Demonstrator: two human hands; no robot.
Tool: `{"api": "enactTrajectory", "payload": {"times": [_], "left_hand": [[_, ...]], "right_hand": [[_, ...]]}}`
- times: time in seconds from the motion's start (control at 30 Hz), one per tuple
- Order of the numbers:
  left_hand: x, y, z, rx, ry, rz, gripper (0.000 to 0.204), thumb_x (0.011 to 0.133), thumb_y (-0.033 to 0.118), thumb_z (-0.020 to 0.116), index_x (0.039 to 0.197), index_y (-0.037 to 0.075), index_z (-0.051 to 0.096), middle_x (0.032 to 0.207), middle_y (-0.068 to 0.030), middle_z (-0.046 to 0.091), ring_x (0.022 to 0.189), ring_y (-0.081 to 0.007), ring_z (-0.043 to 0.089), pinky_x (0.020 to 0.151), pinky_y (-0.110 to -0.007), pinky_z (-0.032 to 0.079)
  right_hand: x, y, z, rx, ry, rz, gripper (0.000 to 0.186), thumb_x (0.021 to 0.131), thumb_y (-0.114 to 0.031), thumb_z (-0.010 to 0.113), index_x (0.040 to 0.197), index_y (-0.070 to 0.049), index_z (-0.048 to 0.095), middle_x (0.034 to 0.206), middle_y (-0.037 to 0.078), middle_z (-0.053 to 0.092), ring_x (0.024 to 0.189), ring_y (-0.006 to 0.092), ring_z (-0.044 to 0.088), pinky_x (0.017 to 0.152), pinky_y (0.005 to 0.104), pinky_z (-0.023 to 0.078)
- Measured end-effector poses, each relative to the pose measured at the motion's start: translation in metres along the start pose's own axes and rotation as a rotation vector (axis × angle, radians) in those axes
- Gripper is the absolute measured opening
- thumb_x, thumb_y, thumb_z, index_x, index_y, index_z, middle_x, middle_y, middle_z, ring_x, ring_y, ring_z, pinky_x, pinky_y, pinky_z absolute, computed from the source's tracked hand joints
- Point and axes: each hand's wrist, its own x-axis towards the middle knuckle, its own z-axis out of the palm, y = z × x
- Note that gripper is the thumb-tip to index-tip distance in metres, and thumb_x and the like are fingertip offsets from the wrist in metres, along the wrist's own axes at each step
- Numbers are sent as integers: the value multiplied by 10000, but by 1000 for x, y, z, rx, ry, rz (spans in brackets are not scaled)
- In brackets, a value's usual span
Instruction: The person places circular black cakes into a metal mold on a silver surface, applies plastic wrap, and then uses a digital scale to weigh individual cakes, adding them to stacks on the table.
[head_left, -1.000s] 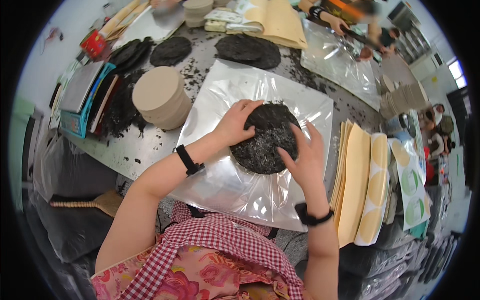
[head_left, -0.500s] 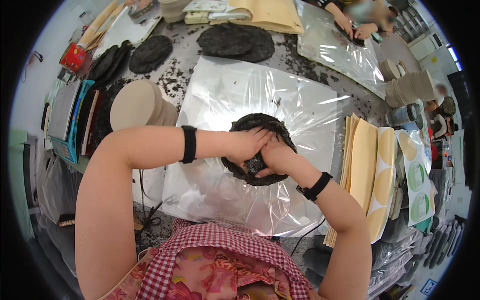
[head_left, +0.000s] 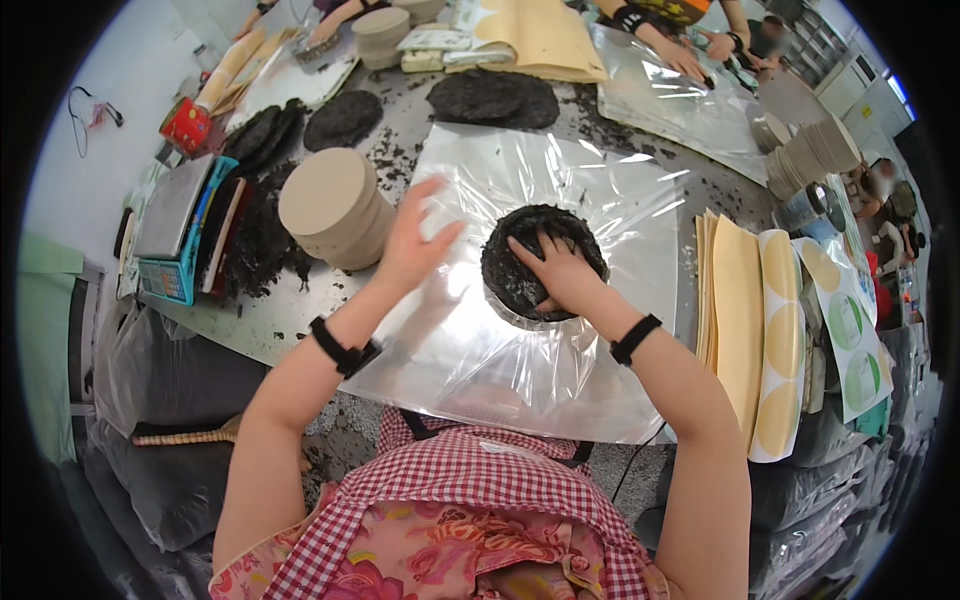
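Just right of the frame's centre, the spread right hand (head_left: 568, 278) partly hides a rough, hollowed black disc (head_left: 502, 272); I can't see every fingertip. The blurred left hand (head_left: 411, 246) hangs empty, fingers apart.

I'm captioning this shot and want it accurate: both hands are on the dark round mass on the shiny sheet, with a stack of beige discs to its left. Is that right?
Not quite: in the head view only the right hand is on the dark round mass; the left hand is off it, open. The shiny sheet and stack of beige discs are as you say.
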Motion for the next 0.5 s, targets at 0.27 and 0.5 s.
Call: {"api": "enactTrajectory", "payload": {"times": [0.27,0.5], "left_hand": [[-2,93,-49,-545,-211,-324,333,921,68,447,1242,69,536,621,16,498,501,-56,461,454,-196,367],[-65,-4,38,340,-180,571,353,806,209,601,1099,16,564,1023,-120,569,939,-266,554,787,-391,457]], "right_hand": [[0,1,4,-23,-145,81,1120,583,-299,847,1460,-337,152,1493,245,133,1338,435,249,1023,567,325],[10,-2,11,104,-154,85,1130,571,-306,850,1461,-352,156,1520,231,-13,1375,460,103,1075,585,200]]}}
